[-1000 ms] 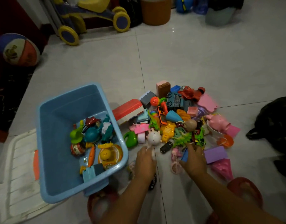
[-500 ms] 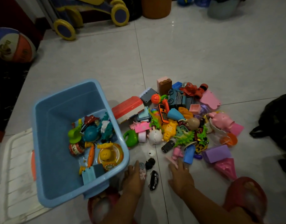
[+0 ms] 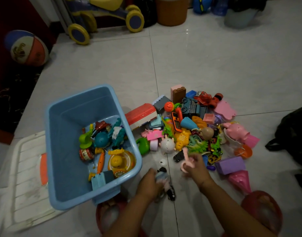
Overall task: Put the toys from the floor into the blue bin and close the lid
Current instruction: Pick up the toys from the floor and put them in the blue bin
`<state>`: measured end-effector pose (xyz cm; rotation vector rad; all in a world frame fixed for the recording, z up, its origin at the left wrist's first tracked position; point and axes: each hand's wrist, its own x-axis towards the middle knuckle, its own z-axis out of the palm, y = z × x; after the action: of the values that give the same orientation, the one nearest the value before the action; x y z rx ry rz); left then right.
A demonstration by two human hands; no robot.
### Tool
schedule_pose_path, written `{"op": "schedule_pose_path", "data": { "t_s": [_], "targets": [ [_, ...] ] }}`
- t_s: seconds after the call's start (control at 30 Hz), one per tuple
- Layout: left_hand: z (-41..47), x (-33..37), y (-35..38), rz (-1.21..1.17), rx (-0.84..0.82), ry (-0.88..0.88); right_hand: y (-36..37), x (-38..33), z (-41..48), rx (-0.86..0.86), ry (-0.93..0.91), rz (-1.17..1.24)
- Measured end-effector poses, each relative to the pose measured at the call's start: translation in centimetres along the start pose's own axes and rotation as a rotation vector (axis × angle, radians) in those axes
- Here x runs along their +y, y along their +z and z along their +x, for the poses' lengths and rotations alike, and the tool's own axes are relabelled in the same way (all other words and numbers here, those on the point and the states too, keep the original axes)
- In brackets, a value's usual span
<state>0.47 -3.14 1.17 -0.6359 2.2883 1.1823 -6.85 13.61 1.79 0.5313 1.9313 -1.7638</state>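
The open blue bin (image 3: 64,151) stands on the floor at the left with several toys in its near end. Its white lid (image 3: 22,168) lies flat beside it, further left. A pile of toys (image 3: 189,130) covers the tiles to the bin's right. My left hand (image 3: 150,182) grips a small pale blue and pink toy (image 3: 161,177) just off the bin's near right corner. My right hand (image 3: 196,166) pinches a pink ringed toy (image 3: 185,161) at the pile's near edge. A small black toy car (image 3: 171,194) lies by my left hand.
A basketball (image 3: 27,48) and a yellow-wheeled ride-on (image 3: 104,17) stand at the back left, an orange tub (image 3: 170,11) behind the pile. A dark bag (image 3: 293,134) lies at the right. Red slippers (image 3: 263,209) are near my arms.
Both hands drew back from the pile toward me, then closed on small toys at its near edge. The right hand has lifted the pink ringed toy. The view shifted slightly.
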Motion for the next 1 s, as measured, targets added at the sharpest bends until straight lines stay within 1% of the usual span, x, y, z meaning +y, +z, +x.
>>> {"op": "schedule_pose_path", "data": {
  "t_s": [0.07,0.13,0.17,0.23,0.33,0.37,0.4,0.43,0.5,0.53,0.57,0.6,0.63,0.67,0.7,0.77,0.8,0.83,0.87,0.93,0.97,1.0],
  "targets": [
    [0.3,2.8,-1.4,-0.152,0.07,0.041,0.4,-2.6,0.2,0.019,-0.045,0.111],
    [0.1,5.7,-3.0,-0.387,0.129,0.049,1.1,-5.5,-0.1,0.034,-0.112,0.173],
    [-0.2,6.8,-3.8,-0.516,0.12,0.043,1.5,-6.8,-0.4,0.034,-0.151,0.177],
    [-1.5,8.4,-5.3,-0.689,0.096,0.049,2.5,-9.1,-1.6,-0.001,-0.218,0.171],
    [-2.9,9.0,-7.9,-0.867,0.157,0.072,4.3,-11.5,-3.9,-0.083,-0.285,0.174],
    [-3.1,9.0,-9.1,-0.936,0.223,0.083,5.1,-12.1,-4.6,-0.103,-0.3,0.18],
    [-3.2,8.7,-10.5,-0.986,0.336,0.102,5.9,-12.7,-5.4,-0.126,-0.32,0.184],
    [-3.0,7.9,-12.0,-1.001,0.482,0.111,6.8,-13.0,-6.1,-0.155,-0.352,0.164],
    [-2.4,5.5,-14.5,-0.952,0.774,0.07,8.7,-13.5,-7.2,-0.253,-0.426,0.045],
    [-2.1,4.2,-15.4,-0.904,0.872,0.015,9.6,-13.7,-7.6,-0.335,-0.447,-0.023],
    [-1.8,3.0,-16.0,-0.828,0.939,-0.083,10.3,-13.8,-7.8,-0.416,-0.453,-0.077],
    [-1.9,2.3,-16.3,-0.747,0.992,-0.182,10.8,-13.7,-7.7,-0.46,-0.443,-0.106],
    [-2.1,2.2,-16.4,-0.667,1.051,-0.237,10.8,-13.6,-7.3,-0.441,-0.431,-0.131],
    [-2.5,2.7,-16.2,-0.59,1.125,-0.215,10.5,-13.3,-6.6,-0.364,-0.428,-0.155],
    [-3.0,3.7,-15.8,-0.514,1.196,-0.107,9.8,-12.5,-5.6,-0.25,-0.424,-0.2],
    [-3.7,6.2,-13.7,-0.355,1.256,0.19,8.0,-9.8,-3.5,-0.042,-0.372,-0.331],
    [-4.0,7.4,-12.0,-0.273,1.239,0.301,6.9,-8.0,-2.8,0.02,-0.322,-0.421],
    [-3.9,8.2,-10.2,-0.204,1.181,0.376,5.9,-6.2,-2.4,0.041,-0.263,-0.527],
    [-3.7,8.7,-8.4,-0.144,1.098,0.426,5.1,-4.2,-2.2,0.019,-0.21,-0.645],
    [-2.8,8.2,-4.5,-0.035,0.918,0.523,3.7,-0.3,-2.5,-0.128,-0.126,-0.872],
    [-2.2,7.4,-2.6,0.013,0.825,0.542,3.3,1.4,-2.8,-0.228,-0.094,-0.974],
    [-1.5,6.2,-0.9,0.058,0.735,0.522,3.0,2.9,-3.1,-0.323,-0.077,-1.068]
  ]
}}
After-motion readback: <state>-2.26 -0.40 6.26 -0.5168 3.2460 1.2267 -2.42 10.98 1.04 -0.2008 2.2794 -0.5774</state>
